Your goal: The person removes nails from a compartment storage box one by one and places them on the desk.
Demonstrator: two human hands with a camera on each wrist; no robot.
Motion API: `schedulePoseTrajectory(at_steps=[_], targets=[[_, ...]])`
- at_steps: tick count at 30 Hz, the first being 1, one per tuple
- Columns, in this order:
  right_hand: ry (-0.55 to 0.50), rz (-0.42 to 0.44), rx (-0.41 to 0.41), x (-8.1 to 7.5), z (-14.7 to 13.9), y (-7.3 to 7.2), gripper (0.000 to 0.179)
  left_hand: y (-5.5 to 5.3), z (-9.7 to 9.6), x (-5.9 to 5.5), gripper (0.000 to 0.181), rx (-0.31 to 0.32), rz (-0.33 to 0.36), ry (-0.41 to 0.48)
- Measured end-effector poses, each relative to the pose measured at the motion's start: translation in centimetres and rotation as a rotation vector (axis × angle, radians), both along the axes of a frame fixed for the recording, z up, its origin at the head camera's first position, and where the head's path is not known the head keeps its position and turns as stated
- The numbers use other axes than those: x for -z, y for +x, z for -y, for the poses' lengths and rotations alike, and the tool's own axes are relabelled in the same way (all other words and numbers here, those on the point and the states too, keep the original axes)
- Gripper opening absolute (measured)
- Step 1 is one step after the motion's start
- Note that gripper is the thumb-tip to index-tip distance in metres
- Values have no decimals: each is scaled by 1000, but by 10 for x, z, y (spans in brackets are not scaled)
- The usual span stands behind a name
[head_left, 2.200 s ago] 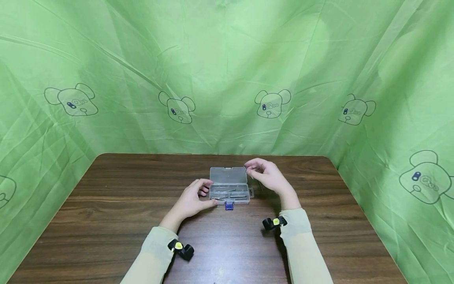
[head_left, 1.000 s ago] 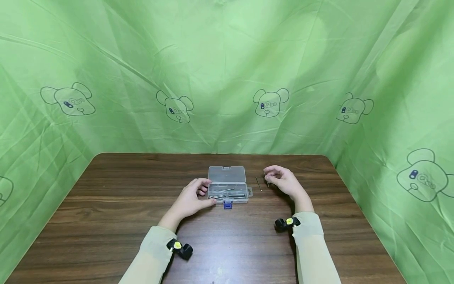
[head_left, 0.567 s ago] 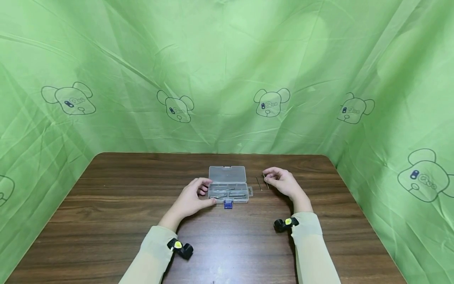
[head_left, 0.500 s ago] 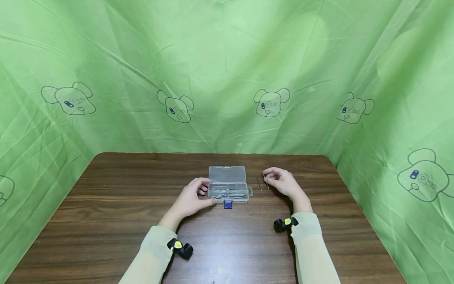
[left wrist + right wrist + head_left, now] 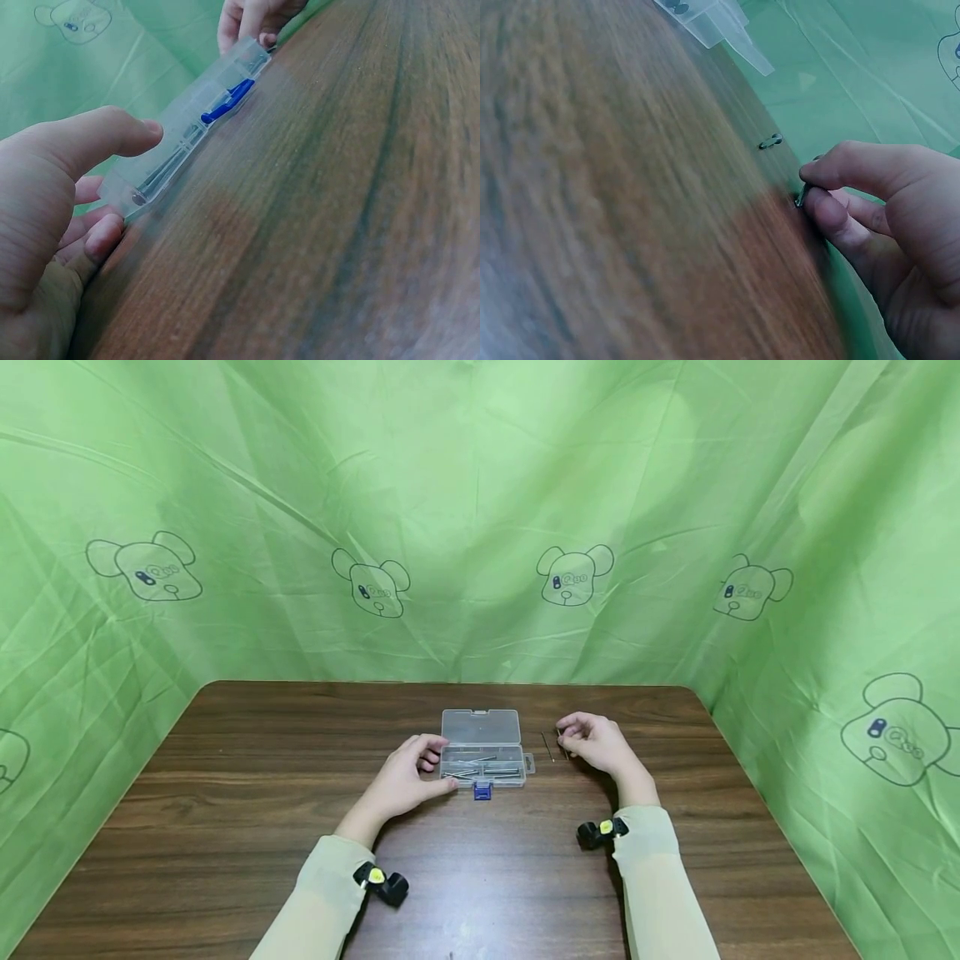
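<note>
A clear plastic compartment box (image 5: 522, 760) with a blue latch (image 5: 482, 792) sits on the table, its lid (image 5: 480, 727) laid back. Several thin metal nails (image 5: 501, 771) lie in its compartments. My left hand (image 5: 397, 783) holds the box's left end, thumb at the front and fingers curled behind. To the right of the box, my right hand (image 5: 596, 743) pinches a nail (image 5: 801, 199) between thumb and forefinger, low over the tabletop. Another nail (image 5: 548, 747) lies between that hand and the box, roughly parallel to the pinched one.
The dark wood table (image 5: 225, 827) has rounded far corners. Green curtain (image 5: 472, 485) with printed bear heads hangs behind it and along both sides. A clear hanging tab (image 5: 529, 764) juts from the box's right end. Each sleeve carries a small black camera (image 5: 382, 883).
From beside the lid, my right hand has moved right and down with its nail, uncovering the nail on the table. Over the last second it barely moves. My left hand stays on the box.
</note>
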State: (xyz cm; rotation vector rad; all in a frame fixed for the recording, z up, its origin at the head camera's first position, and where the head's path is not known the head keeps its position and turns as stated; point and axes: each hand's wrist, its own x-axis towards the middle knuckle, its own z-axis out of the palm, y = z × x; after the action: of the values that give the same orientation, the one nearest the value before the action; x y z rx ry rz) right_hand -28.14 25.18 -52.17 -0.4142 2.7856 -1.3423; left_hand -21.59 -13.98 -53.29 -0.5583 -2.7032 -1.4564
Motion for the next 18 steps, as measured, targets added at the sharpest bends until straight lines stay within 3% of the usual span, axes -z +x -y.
schedulePoseTrajectory(at_steps=[9,18], targets=[[42,6,6,-2,1,2,21,-1,0,3,65,6,-33,5],[90,-40,5,1,1,0,21,-1,0,3,66,-4,-14,-3]])
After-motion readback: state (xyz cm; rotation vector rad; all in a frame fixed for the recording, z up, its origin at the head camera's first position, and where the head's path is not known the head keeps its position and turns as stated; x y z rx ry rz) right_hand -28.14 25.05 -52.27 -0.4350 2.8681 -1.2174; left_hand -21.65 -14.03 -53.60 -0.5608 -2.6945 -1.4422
